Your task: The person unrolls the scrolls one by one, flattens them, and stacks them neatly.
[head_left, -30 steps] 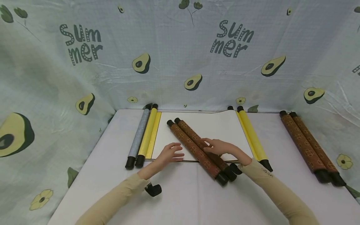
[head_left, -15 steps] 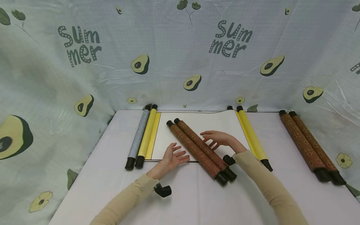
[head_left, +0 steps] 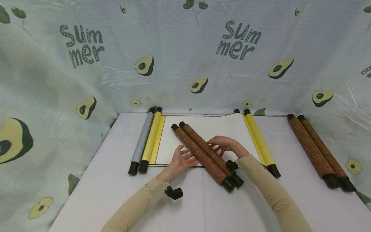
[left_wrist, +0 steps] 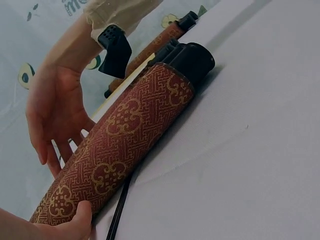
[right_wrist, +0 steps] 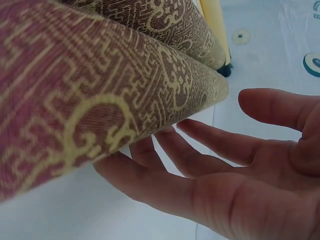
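One grey roll [head_left: 142, 141] lies out at nine o'clock on the white table [head_left: 313, 206], with a yellow roll [head_left: 151, 138] just beside it. Another yellow roll [head_left: 260, 140] sits at three, past my right hand, and the white sheet [head_left: 220, 125] spreads between the yellows. Farther out at three rests a spare brown pair [head_left: 311, 145], near the curtain [head_left: 174, 38] (avocados and the word "summer", printed all over). My own two brown rolls [head_left: 200, 154] lie aslant across the middle of the sheet, covering part of it and running over its near edge. Their long axis goes from about ten-thirty, the far end, to half past four, the near end; they lie side by side, black caps showing at both ends. My left hand [head_left: 177, 162] is at their seven o'clock side, fingers spread, thumb against the cloth. My right hand [head_left: 227, 142] is at two, fingers loosely bent with the tips at the roll's underside, thumb apart; neither hand grips anything. Counting up: four brown rolls, one grey, one yellow on each side, one sheet.
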Demonstrator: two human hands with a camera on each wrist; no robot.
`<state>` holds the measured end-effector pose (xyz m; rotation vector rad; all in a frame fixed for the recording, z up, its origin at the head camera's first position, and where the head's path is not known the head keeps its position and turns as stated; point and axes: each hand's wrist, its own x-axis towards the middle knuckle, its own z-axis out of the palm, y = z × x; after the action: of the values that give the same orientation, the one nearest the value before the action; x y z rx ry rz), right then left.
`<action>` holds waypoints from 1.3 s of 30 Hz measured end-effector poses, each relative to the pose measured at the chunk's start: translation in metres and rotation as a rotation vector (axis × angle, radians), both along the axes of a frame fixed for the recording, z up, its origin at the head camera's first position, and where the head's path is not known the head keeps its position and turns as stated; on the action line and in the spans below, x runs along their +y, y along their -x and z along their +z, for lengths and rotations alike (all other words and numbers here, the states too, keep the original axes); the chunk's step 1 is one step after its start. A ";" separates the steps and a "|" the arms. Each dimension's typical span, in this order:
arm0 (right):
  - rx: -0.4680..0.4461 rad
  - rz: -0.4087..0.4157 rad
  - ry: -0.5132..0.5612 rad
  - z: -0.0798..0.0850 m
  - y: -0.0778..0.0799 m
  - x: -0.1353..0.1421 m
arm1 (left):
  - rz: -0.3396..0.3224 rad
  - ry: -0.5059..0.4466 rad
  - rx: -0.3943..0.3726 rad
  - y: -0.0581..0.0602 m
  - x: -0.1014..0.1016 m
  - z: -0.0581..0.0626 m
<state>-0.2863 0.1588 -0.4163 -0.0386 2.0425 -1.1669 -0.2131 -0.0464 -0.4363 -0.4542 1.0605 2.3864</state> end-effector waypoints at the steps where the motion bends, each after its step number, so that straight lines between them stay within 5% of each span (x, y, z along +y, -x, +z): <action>1: -0.002 0.001 0.000 0.001 0.000 0.000 | 0.002 0.005 0.001 0.001 0.000 0.000; 12: -0.077 -0.020 0.084 0.000 -0.004 -0.002 | -0.010 0.087 0.027 0.008 -0.001 0.002; 19: -0.191 -0.134 0.278 -0.001 -0.016 -0.009 | -0.026 0.126 0.074 0.032 -0.012 -0.024; 23: -0.224 -0.243 0.361 0.000 -0.025 -0.016 | -0.077 0.224 0.097 0.030 -0.016 -0.007; 27: -0.165 -0.306 0.356 0.001 -0.032 -0.024 | -0.176 0.269 0.155 0.025 -0.024 0.013; 39: 0.158 -0.251 0.184 0.014 -0.050 -0.034 | -0.301 0.405 0.315 0.038 -0.025 0.017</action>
<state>-0.2367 0.1247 -0.4024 0.0385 2.1145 -1.5500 -0.2514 -0.0713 -0.4191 -0.0385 1.6389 2.0156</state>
